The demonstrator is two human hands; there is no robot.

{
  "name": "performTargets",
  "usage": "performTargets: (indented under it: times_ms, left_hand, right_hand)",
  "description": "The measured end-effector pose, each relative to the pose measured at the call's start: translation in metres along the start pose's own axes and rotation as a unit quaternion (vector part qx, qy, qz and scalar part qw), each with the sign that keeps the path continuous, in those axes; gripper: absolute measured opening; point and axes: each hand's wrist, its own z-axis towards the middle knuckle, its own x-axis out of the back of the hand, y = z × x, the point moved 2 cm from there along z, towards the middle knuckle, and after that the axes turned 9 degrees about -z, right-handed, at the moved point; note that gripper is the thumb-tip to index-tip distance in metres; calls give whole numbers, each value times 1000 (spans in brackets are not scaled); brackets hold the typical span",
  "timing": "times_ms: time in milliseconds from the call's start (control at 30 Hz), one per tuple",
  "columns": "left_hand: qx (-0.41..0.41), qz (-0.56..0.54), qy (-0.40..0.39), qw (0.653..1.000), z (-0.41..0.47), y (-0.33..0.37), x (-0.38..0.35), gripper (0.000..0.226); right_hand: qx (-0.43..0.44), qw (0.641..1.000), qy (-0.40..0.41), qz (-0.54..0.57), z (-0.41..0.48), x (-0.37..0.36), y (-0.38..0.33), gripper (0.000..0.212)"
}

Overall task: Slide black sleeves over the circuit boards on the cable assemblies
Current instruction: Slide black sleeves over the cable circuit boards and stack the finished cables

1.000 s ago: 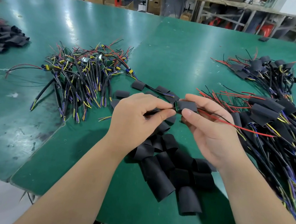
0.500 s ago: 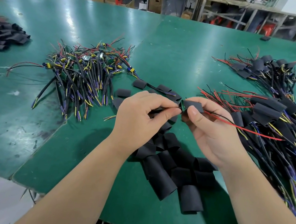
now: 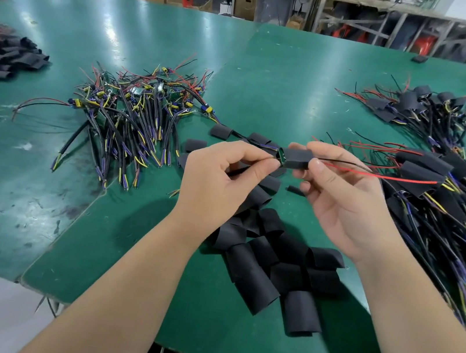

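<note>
My right hand (image 3: pixel 341 199) pinches a black sleeve (image 3: pixel 297 158) that sits over a green circuit board (image 3: pixel 281 155); only the board's left end shows. A red wire (image 3: pixel 384 176) and a black wire trail out of the sleeve to the right. My left hand (image 3: pixel 222 180) pinches the cable at the board's left end, thumb and forefinger closed on it. A heap of loose black sleeves (image 3: pixel 273 259) lies on the table below my hands. Left of centre is a pile of bare cable assemblies (image 3: pixel 132 111) with uncovered boards.
Sleeved assemblies are piled at the right (image 3: pixel 446 210) and far right back (image 3: pixel 418 114). More black sleeves (image 3: pixel 0 57) lie at the far left. The green table (image 3: pixel 273 69) has its front edge near me; boxes and shelving stand behind.
The sleeve has slid left over the board, so less green shows. Both hands have shifted slightly up and to the right together.
</note>
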Motion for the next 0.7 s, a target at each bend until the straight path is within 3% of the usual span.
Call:
performTargets:
  times_ms: [367,533,700]
  left_hand:
    - [27,-18,-11,999,0,1,0,9]
    - [98,-78,-29,992,-2,-3,-2,14]
    - [87,-48,-26,995,0,-6,3,13]
  right_hand:
    - [0,1000,6,19,2,-4,3,29]
    - [-5,998,47,-33,0,-4,3,2]
    - [-57,992,111,-16,2,-4,3,10]
